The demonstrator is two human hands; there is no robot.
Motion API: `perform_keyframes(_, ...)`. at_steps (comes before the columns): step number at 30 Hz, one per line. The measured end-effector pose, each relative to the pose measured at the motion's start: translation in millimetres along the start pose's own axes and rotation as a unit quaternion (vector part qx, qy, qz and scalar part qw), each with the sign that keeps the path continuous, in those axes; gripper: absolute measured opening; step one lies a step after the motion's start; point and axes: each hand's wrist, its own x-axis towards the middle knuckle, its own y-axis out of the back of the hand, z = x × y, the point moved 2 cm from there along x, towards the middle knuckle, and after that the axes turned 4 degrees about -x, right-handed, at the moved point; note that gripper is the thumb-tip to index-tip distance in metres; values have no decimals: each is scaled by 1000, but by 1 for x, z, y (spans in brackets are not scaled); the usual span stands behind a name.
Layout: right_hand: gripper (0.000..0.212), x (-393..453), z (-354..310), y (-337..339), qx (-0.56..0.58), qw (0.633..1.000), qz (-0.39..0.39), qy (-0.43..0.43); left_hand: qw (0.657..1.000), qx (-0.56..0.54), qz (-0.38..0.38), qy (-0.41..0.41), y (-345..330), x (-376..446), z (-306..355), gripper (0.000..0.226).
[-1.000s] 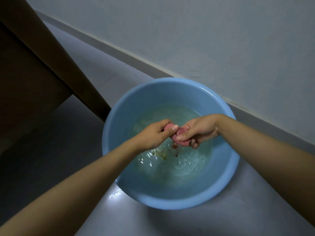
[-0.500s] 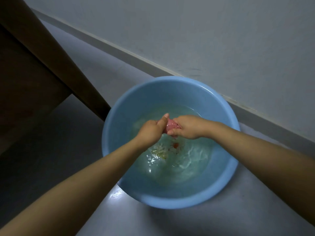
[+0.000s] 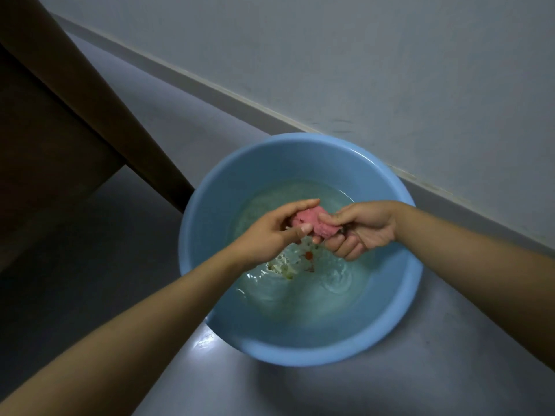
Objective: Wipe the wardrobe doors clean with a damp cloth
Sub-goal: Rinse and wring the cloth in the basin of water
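Cloth (image 3: 312, 225), pink and bunched into a wad, held above the water in the middle of a blue basin (image 3: 300, 352), between both hands. Left hand (image 3: 270, 232) pinching its near end, thumb under and fingers stretched over the top. Right hand (image 3: 360, 229) curled tight round the other end, knuckles turned down. Water (image 3: 300, 289) rippled beneath, with small specks of debris floating near the centre. Basin standing on a grey floor (image 3: 390, 391), its far rim close to the wall (image 3: 390, 70), a brown wooden panel (image 3: 45, 130) just beside its left rim. Judged as still in preparation: cloth wetted and probably being wrung out. No door wiped as far as shown; carrying the cloth over and all the wiping yet to come.
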Motion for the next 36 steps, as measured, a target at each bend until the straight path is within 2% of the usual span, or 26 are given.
perform_keyframes(3,41,4,4,3,23,996,-88,10,999,24,19,-9,-4,2,1,30)
perform_keyframes(5,38,3,4,2,4,993,-112,20,997,73,28,-19,-7,1,6,20)
perform_keyframes(7,42,0,3,-1,-33,995,-92,14,987,154,39,-26,-9,-1,8,12)
perform_keyframes(9,54,-2,-1,-5,-79,996,-50,-1,965,258,42,-26,-8,-2,9,19)
perform_keyframes(11,63,-1,-5,-9,-132,991,-14,-10,949,312,38,-32,-5,-1,11,26)
perform_keyframes(13,60,-1,-10,-14,-181,983,23,-10,939,341,34,-33,-1,1,12,33)
perform_keyframes(15,44,-2,-13,-20,-255,964,76,-11,931,364,30,-20,-1,2,11,41)
perform_keyframes(18,28,-4,-18,-30,-390,902,184,-6,935,351,49,14,-3,0,7,51)
perform_keyframes(20,31,-3,-21,-35,-481,844,237,14,947,311,71,39,-4,-2,6,52)
perform_keyframes(23,36,0,-25,-42,-607,745,276,21,958,260,94,77,-3,-1,5,51)
perform_keyframes(32,35,-3,-30,-54,-708,593,385,-10,981,74,117,137,-3,3,3,60)
perform_keyframes(33,35,-3,-31,-54,-715,584,383,-20,981,67,114,144,-4,3,3,63)
perform_keyframes(34,35,-4,-31,-53,-713,595,371,-27,980,74,108,149,-5,2,3,66)
perform_keyframes(35,35,-4,-30,-52,-688,636,349,-21,979,91,98,155,-6,1,5,68)
perform_keyframes(36,32,-3,-29,-50,-632,704,324,2,976,118,87,160,-6,0,6,69)
